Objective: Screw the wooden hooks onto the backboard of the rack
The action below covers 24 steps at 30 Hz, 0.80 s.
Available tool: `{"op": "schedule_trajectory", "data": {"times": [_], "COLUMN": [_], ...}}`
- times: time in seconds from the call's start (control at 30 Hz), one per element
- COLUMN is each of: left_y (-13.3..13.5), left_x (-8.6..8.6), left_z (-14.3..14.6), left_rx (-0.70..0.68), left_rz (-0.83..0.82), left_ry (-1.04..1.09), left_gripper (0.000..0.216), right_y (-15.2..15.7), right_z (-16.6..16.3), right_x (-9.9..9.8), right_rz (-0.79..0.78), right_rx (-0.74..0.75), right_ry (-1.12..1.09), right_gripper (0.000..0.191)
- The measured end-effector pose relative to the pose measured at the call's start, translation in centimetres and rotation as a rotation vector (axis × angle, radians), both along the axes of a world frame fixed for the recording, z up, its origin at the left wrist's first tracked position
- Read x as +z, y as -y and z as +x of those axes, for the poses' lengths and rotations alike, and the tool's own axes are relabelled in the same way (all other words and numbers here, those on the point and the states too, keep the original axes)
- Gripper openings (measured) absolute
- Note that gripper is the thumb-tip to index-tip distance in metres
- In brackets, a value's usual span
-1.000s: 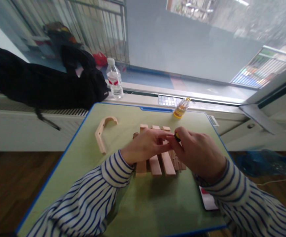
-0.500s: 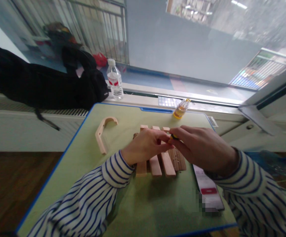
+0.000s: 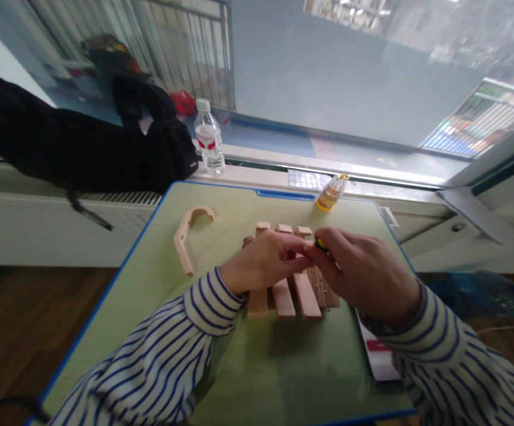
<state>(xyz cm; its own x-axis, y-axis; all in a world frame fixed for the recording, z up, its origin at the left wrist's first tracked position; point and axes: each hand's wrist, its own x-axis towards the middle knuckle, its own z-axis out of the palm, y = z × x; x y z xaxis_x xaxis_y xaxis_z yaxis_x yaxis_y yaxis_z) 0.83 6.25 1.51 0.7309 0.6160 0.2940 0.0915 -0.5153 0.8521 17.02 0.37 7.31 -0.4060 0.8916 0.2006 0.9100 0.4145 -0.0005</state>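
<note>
My right hand (image 3: 365, 269) is closed round a small tool with a yellow-and-black handle (image 3: 321, 243), by its look a screwdriver; most of it is hidden by the fingers. Thumb and fingers of my left hand (image 3: 268, 260) are pinched at its front end, and what they hold there is too small to make out. Both hands meet above several pale wooden slats (image 3: 306, 296) laid side by side. Under and beside the slats shows a brown ridged wooden piece (image 3: 327, 290), partly covered by my hands.
A curved pale wooden piece (image 3: 184, 236) lies at the table's left. A glue bottle with yellow ends (image 3: 332, 192) stands at the back edge. Near my right wrist is a phone (image 3: 378, 355). A water bottle (image 3: 209, 139) and a black bag (image 3: 106, 151) rest by the window.
The view has shifted slightly. My right hand has turned a little on the yellow-and-black tool and covers more of the phone. My left hand keeps its pinch; the slats lie as before.
</note>
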Motion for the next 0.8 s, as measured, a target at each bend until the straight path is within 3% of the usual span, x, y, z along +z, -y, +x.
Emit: {"op": "schedule_trajectory", "data": {"times": [0.23,0.5,0.67,0.8], "left_y": [0.1,0.2,0.2,0.2], "left_x": [0.3,0.1,-0.1,-0.2], "left_z": [0.1,0.3,0.1,0.1], "left_rx": [-0.040,0.095,0.133,0.124], "left_rz": [-0.031,-0.048,-0.042,-0.044], "left_ry": [0.006,-0.003,-0.052,-0.040], "left_gripper": [0.021,0.023,0.027,0.027], "right_y": [0.0,-0.5,-0.7,-1.0], "right_z": [0.0,-0.1,0.4,1.0], "right_x": [-1.0,0.3,2.3,2.5], "right_rz": [0.079,-0.017,-0.166,-0.217], "right_rx": [-0.076,-0.059,0.071,0.174], "right_ry": [-0.037,0.053,0.108,0.123], "right_gripper": [0.025,0.028,0.026,0.025]}}
